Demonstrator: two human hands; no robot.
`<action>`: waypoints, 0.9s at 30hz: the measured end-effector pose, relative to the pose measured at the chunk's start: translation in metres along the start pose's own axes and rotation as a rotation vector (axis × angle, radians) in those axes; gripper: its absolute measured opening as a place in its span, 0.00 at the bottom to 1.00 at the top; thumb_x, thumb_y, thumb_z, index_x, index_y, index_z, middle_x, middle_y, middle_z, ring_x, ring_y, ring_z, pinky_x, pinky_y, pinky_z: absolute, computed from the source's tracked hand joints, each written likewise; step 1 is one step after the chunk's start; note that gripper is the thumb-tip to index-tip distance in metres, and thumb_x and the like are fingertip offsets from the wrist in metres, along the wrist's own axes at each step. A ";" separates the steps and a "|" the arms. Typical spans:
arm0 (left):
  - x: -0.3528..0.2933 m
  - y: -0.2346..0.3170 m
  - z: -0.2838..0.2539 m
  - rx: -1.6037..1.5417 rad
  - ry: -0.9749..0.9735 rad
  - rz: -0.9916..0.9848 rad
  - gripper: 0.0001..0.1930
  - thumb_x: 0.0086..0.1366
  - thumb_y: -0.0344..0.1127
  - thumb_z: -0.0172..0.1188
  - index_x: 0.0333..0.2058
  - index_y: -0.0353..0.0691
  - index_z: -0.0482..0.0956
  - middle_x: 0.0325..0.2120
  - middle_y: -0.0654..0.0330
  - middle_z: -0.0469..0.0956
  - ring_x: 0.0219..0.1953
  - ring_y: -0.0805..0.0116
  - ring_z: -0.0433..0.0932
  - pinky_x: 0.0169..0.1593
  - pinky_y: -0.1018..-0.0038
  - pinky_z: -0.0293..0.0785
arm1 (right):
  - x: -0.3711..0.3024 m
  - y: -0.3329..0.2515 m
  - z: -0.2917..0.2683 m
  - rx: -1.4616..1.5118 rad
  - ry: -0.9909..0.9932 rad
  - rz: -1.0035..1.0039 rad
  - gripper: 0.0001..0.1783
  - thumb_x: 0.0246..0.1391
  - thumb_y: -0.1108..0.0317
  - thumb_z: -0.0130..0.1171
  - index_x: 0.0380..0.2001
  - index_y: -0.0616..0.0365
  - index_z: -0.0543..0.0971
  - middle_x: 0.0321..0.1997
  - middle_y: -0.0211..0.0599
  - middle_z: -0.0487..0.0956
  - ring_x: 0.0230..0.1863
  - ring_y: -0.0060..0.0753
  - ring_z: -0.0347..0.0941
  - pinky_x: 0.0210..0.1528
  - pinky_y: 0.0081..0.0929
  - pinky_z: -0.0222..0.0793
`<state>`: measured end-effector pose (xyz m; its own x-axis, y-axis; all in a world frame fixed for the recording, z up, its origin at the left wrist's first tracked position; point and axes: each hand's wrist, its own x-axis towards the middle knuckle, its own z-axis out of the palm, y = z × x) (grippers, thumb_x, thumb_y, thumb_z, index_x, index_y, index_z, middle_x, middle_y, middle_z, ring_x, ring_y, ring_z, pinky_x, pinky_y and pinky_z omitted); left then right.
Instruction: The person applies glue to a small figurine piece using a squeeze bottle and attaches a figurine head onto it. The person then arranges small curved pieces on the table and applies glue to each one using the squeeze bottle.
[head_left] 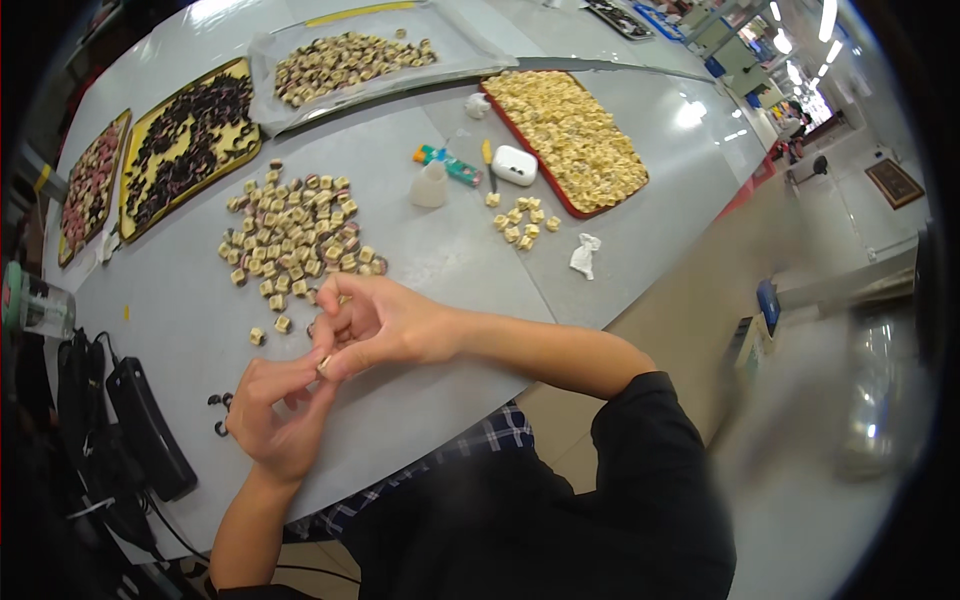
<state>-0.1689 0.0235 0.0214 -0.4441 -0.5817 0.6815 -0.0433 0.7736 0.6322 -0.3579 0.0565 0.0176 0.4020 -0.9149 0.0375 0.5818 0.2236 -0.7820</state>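
Note:
Both hands meet fingertip to fingertip just in front of a loose pile of small cream block-shaped pieces (290, 235), many with dark sides. My left hand (275, 410) pinches one small cream piece (323, 367) with thumb and fingers. On the same piece closes my right hand (395, 325), its thumb and a finger pressed together and the others curled. Fingers cover most of the piece. Beside my left hand lie a few small black curved bits (221, 428). Two single cream pieces (258, 336) sit a little apart from the pile.
Trays hold black curved strips (190, 145), pinkish pieces (90, 195), cream-and-dark pieces (350, 62) and plain cream pieces (565, 135). Nearby are a white case (514, 165), a yellow-handled tool (488, 155), a green tube (455, 165), crumpled tissue (585, 256) and a black power adapter (150, 430).

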 end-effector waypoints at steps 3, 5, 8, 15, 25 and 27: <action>0.001 -0.002 -0.001 -0.005 -0.009 0.053 0.19 0.43 0.19 0.71 0.33 0.38 0.75 0.31 0.54 0.83 0.20 0.73 0.73 0.21 0.82 0.66 | -0.004 -0.005 -0.001 -0.030 0.024 0.066 0.21 0.50 0.80 0.63 0.43 0.58 0.64 0.41 0.40 0.77 0.44 0.29 0.75 0.47 0.25 0.72; 0.006 0.002 0.000 -0.038 0.012 0.074 0.18 0.43 0.20 0.72 0.34 0.38 0.76 0.31 0.54 0.83 0.21 0.71 0.75 0.21 0.80 0.68 | -0.006 -0.009 0.005 -0.136 0.055 0.072 0.18 0.51 0.76 0.64 0.45 0.61 0.70 0.42 0.38 0.77 0.46 0.26 0.75 0.50 0.25 0.71; 0.007 0.002 -0.001 -0.045 0.057 0.105 0.18 0.42 0.21 0.72 0.33 0.38 0.77 0.30 0.56 0.83 0.22 0.69 0.78 0.23 0.79 0.70 | -0.005 -0.011 0.003 -0.218 -0.013 0.079 0.14 0.52 0.75 0.64 0.43 0.63 0.77 0.44 0.35 0.75 0.48 0.25 0.72 0.53 0.25 0.68; 0.009 0.003 -0.002 -0.013 0.020 0.171 0.20 0.44 0.21 0.73 0.34 0.40 0.72 0.32 0.55 0.83 0.23 0.73 0.76 0.21 0.82 0.68 | -0.008 -0.012 0.004 -0.151 -0.092 0.028 0.14 0.49 0.79 0.64 0.41 0.63 0.78 0.44 0.34 0.71 0.48 0.27 0.68 0.53 0.27 0.64; 0.009 0.004 -0.005 0.018 -0.025 0.195 0.24 0.41 0.21 0.74 0.36 0.43 0.71 0.33 0.59 0.83 0.21 0.72 0.75 0.23 0.81 0.66 | -0.008 -0.016 0.008 -0.165 -0.076 0.058 0.14 0.46 0.80 0.66 0.39 0.63 0.79 0.41 0.34 0.73 0.46 0.28 0.67 0.52 0.27 0.61; 0.008 0.004 -0.005 0.021 -0.036 0.198 0.25 0.41 0.22 0.74 0.36 0.43 0.71 0.33 0.59 0.83 0.21 0.72 0.75 0.23 0.81 0.66 | -0.007 -0.015 0.009 -0.154 -0.086 0.041 0.14 0.45 0.80 0.66 0.38 0.63 0.79 0.40 0.33 0.73 0.45 0.28 0.67 0.51 0.26 0.61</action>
<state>-0.1683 0.0209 0.0317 -0.4778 -0.4089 0.7775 0.0297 0.8771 0.4795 -0.3636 0.0625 0.0345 0.4858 -0.8726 0.0512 0.4514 0.2003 -0.8696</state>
